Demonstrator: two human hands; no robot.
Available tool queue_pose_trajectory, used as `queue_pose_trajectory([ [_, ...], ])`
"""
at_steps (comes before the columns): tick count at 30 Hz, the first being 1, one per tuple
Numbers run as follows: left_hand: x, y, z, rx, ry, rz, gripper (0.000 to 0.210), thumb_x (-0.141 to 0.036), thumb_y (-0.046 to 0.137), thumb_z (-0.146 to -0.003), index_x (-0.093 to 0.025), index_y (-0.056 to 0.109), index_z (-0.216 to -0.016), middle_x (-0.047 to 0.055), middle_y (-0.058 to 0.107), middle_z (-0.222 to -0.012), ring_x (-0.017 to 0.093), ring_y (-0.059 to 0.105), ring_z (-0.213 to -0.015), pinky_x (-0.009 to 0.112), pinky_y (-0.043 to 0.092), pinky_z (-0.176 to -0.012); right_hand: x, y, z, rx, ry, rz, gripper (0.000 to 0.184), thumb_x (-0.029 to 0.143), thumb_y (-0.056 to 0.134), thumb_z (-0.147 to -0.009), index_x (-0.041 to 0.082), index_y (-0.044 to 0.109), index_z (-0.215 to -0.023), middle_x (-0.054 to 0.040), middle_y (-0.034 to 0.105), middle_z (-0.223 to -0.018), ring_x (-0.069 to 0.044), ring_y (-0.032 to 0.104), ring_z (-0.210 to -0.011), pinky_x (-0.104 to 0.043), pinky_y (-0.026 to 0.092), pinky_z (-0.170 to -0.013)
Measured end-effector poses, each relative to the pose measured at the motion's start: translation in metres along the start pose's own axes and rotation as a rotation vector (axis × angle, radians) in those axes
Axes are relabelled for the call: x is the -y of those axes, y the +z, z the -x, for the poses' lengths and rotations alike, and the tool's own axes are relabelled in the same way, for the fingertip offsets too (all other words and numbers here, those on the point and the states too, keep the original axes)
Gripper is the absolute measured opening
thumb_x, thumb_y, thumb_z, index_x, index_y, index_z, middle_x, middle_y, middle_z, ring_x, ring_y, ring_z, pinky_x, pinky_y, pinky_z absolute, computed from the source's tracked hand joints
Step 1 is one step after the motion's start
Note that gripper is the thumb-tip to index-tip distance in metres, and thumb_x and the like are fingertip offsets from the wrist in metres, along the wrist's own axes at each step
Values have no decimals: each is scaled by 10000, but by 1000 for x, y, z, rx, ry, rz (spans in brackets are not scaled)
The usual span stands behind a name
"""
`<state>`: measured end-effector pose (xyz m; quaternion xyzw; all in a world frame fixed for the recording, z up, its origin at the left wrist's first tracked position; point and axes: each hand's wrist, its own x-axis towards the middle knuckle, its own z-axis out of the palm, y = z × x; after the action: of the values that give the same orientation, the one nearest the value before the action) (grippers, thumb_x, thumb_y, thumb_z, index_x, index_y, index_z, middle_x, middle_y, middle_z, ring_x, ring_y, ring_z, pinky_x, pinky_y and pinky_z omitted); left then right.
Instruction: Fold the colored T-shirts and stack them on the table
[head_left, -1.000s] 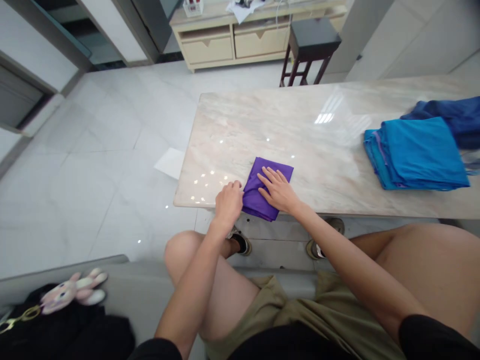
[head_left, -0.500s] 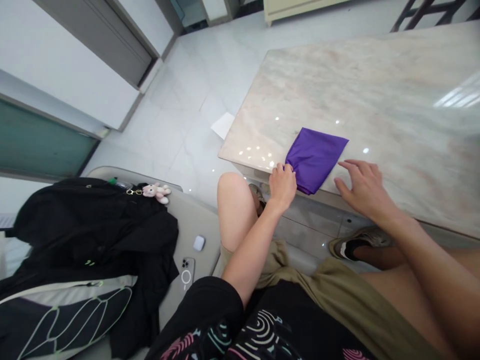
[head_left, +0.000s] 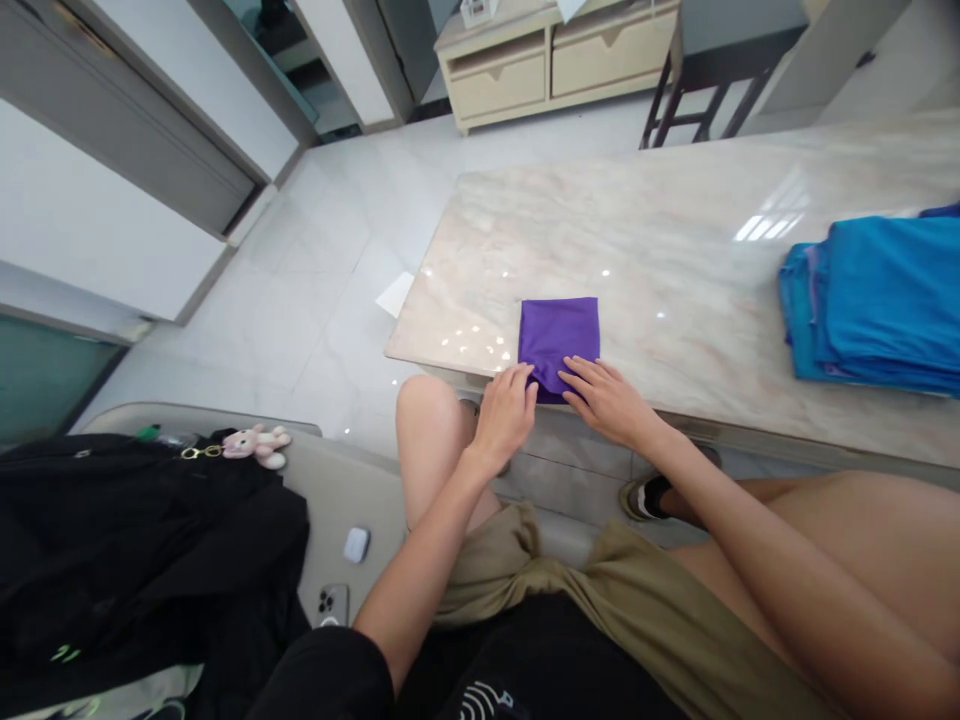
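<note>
A folded purple cloth [head_left: 559,330] lies near the front edge of the pale marble table [head_left: 480,230], its far edge straight and its near part creased. My left hand [head_left: 504,415] is at the near left corner, its curled fingers and thumb closed on the fabric there. My right hand [head_left: 609,400] rests with fingers stretched out and apart on the near right part of the same cloth. The near edge of the cloth is partly hidden by both hands.
A stack of folded blue cloths [head_left: 892,300] sits on the table to the right. On the grey seat at my left are a black bag [head_left: 150,540], a plush toy [head_left: 256,445], an earbud case [head_left: 357,544] and a phone [head_left: 332,605]. A dark stool [head_left: 712,80] stands beyond the table.
The view has shifted, bringing the blue stack in sight. The purple cloth now lies squarer to me. My right hand has come down onto it; my left remains at its left side.
</note>
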<state>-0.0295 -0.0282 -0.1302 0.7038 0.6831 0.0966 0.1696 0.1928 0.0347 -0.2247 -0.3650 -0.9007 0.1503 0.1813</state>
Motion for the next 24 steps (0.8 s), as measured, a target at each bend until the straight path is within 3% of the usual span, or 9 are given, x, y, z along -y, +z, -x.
queue_pose_trajectory([
  [3, -17, 3, -44, -27, 111, -19, 478, -290, 376, -1221, -160, 644, -1596, 169, 621, -1720, 288, 564, -1602, 468, 423, -1362, -3, -7, -1, -62, 84, 5, 450, 257, 452, -1178, 125, 784, -1452, -228, 692, -1627, -367, 674, -1504, -586, 537, -1258],
  [6, -24, 21, -81, 32, 180, -28, 536, -300, 317, -1228, -138, 623, -1638, 173, 561, -1783, 276, 516, -1662, 465, 370, -1407, -6, -12, 0, -103, 178, 35, 424, 183, 461, -1140, 147, 816, -1369, -217, 752, -1539, -365, 724, -1416, -579, 572, -1197],
  [11, 12, 44, -113, 132, 225, -147, 669, -427, 414, -1207, -165, 392, -1822, 152, 275, -1937, 305, 215, -1820, 581, 160, -1482, -6, -18, -5, -61, 230, 78, 396, 167, 484, -1130, 141, 805, -1360, -222, 769, -1484, -374, 728, -1358, -553, 599, -1124],
  [14, 40, 38, -133, 174, 264, -166, 739, -501, 430, -1194, -211, 304, -1861, 120, 225, -1955, 292, 166, -1831, 590, 121, -1482, -6, -22, -11, -30, 220, 93, 390, 181, 531, -1122, 158, 772, -1428, -224, 735, -1527, -394, 706, -1358, -569, 607, -1100],
  [17, 51, 31, -161, 195, 216, -172, 749, -503, 409, -1194, -200, 281, -1867, 127, 201, -1959, 304, 133, -1836, 623, 111, -1475, -9, -23, -20, -28, 201, 87, 412, 207, 587, -1118, 165, 734, -1501, -227, 697, -1574, -398, 679, -1394, -580, 600, -1122],
  [21, 42, 28, -190, 173, 141, -198, 742, -478, 398, -1196, -149, 307, -1855, 170, 201, -1953, 360, 154, -1828, 669, 117, -1463, -21, -23, -41, 9, 75, 74, 393, 277, 646, -1132, 195, 764, -1498, -191, 691, -1613, -389, 635, -1450, -580, 572, -1176],
  [24, 25, 21, -189, 151, 88, -273, 754, -500, 477, -1179, -68, 417, -1795, 262, 338, -1891, 455, 260, -1786, 660, 154, -1449, -41, -31, -57, 25, 108, 107, 374, 135, 604, -1102, 237, 853, -1360, -143, 764, -1520, -369, 660, -1377, -566, 572, -1144],
])
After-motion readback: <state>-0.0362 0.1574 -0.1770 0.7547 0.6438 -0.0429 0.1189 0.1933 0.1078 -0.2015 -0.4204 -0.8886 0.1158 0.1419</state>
